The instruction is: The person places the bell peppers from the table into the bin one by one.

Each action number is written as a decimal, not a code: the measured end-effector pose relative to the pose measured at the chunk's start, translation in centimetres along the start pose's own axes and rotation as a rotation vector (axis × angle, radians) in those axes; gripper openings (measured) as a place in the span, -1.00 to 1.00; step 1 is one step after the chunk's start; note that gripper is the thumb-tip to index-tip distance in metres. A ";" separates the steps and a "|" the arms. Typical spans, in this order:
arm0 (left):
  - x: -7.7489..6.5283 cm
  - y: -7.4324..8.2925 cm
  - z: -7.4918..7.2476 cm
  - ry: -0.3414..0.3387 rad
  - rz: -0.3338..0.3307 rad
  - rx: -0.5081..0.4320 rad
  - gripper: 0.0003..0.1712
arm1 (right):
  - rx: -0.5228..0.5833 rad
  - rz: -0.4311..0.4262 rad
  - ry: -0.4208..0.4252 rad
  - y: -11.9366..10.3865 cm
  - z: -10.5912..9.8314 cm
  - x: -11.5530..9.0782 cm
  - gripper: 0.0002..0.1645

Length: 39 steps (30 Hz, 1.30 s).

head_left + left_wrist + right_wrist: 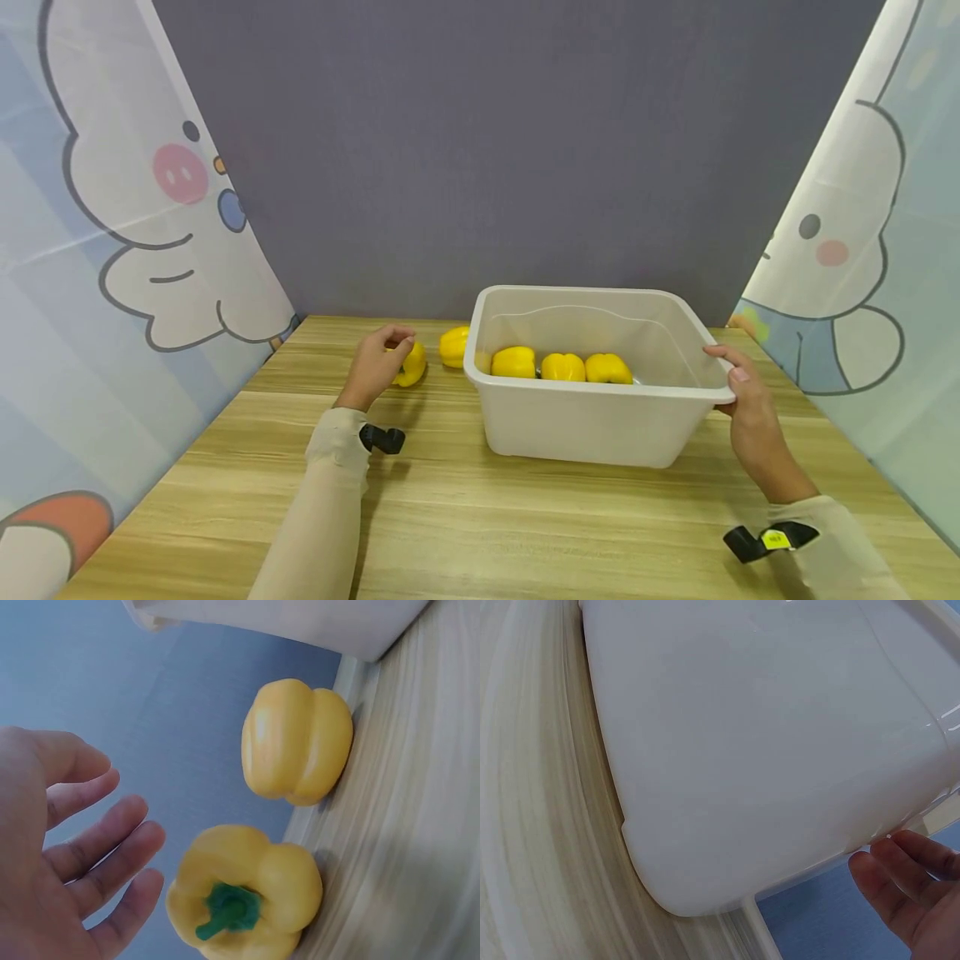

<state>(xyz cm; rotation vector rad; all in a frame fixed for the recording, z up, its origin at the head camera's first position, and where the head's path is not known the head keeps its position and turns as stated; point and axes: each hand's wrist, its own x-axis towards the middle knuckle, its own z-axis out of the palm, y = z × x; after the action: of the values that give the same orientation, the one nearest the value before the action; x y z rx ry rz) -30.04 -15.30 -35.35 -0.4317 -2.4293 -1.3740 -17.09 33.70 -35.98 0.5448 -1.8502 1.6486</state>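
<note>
My left hand (377, 360) is held just above the table, its fingers loosely bent and nothing in them. Right beside its fingertips is a yellow bell pepper (289, 881), its green stem facing the hand in the left wrist view. A second yellow bell pepper (300, 742) lies a little farther along, close to the bin's left side. With thumb and fingers, my right hand (752, 421) grips the right rim of a white plastic bin (577, 425). Inside the bin sit three yellow bell peppers (562, 367) in a row; its lower inside is hidden by the front wall.
The wood-grain table (465, 533) runs back to a dark grey panel (525, 150). Cartoon-printed sheets (135, 283) flank it on the left and right. A black wrist camera (384, 438) sits on the left sleeve, another black camera (750, 543) on the right.
</note>
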 end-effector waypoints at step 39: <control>0.2 -3.4 0.7 -0.001 -0.151 0.096 -0.35 | 0.023 -0.008 -0.014 0.2 0.0 0.0 -0.49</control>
<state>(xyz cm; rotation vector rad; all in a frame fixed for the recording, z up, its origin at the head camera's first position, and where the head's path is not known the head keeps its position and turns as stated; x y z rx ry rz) -31.68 -16.35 -38.17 -0.2303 -2.5606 -1.3080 -17.19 33.78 -36.15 0.5743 -1.8386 1.6661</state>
